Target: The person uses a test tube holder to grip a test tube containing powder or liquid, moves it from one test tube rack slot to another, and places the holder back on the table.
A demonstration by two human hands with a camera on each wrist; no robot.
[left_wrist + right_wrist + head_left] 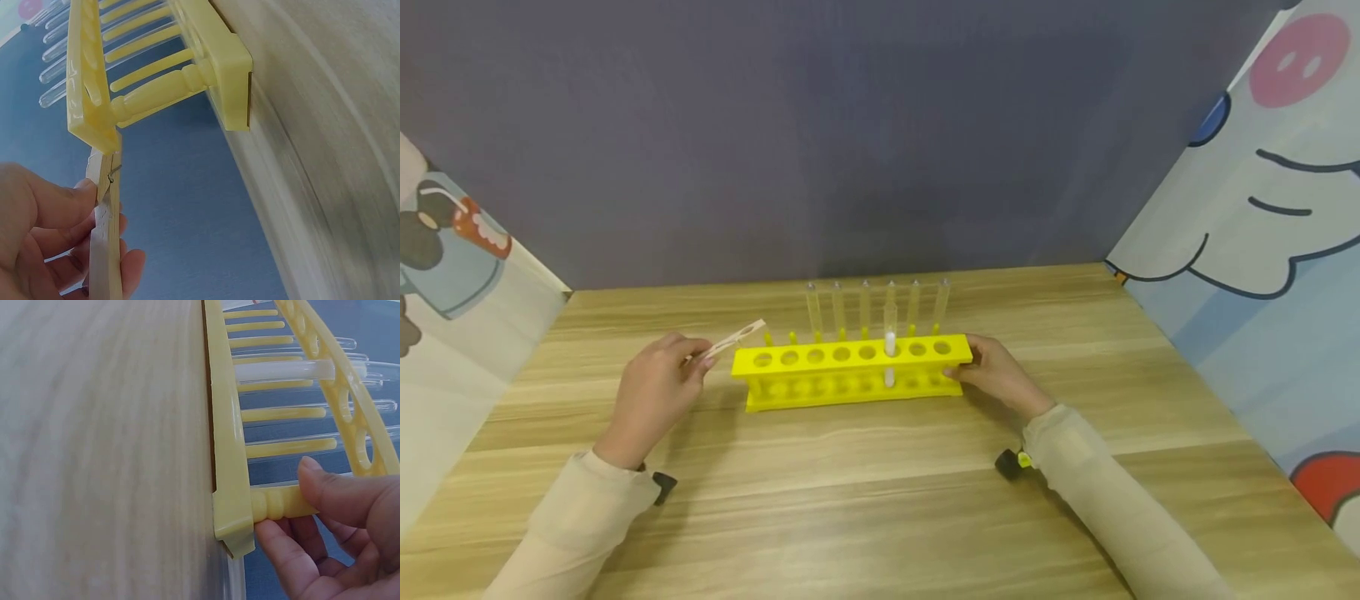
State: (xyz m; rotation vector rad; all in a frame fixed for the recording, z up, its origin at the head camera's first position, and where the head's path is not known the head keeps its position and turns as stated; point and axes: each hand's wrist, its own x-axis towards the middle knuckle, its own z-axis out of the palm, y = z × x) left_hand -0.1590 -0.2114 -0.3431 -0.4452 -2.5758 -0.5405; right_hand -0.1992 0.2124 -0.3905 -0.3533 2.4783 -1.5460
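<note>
A yellow test tube rack (743,363) stands on the wooden table. Several clear test tubes (865,310) sit upside down on its rear pegs. One test tube (890,342) with white contents stands in a hole of the top plate, right of the middle. My left hand (658,383) pinches a wooden test tube clamp (730,341) between thumb and fingers, its far end beside the rack's left end. In the left wrist view the clamp (105,256) overlaps the rack's corner; contact cannot be told. My right hand (350,531) grips the end post (281,501) at the rack's right.
Behind the rack rises a dark grey panel (850,167) at the table's back edge. Walls with cartoon pictures flank the table (850,500) on both sides. Each wrist wears a strapped black device (1009,464).
</note>
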